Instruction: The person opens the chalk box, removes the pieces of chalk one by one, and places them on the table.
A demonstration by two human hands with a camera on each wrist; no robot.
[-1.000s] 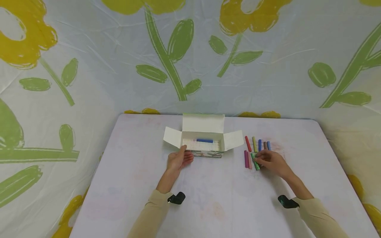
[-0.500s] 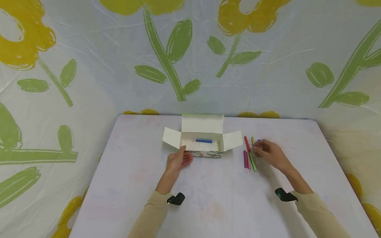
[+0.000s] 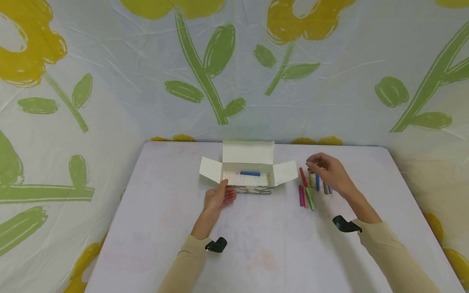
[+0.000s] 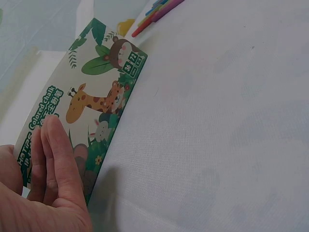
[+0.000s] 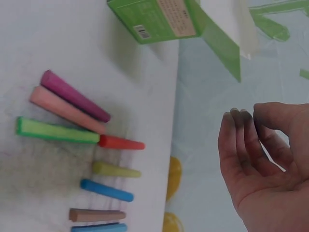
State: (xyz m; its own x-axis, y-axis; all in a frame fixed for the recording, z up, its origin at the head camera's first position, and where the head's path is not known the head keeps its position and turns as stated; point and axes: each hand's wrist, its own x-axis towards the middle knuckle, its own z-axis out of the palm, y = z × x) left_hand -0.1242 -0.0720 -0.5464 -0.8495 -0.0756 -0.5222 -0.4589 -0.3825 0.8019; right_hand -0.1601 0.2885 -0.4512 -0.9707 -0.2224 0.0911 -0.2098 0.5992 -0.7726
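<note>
My left hand holds the near left corner of the open chalk box, thumb at the corner and straight fingers flat along its printed front. Inside the box lie pale sticks with a blue chalk on top. Above the far ends of the loose chalks is my right hand, its fingers loosely curved, thumb tip close to the fingertips, nothing seen between them. Below it lie red, yellow, blue and brown chalks. Nearer me are purple, pink and green ones.
The box's white back flap stands up, and its side flaps spread outward. Another blue chalk lies beside the brown one. A flower-patterned cloth hangs behind the white table.
My right hand has moved from the green chalk, over the row of chalks, to their far end and lifted. The green chalk now lies closer to the pink one. My left hand stays at the box.
</note>
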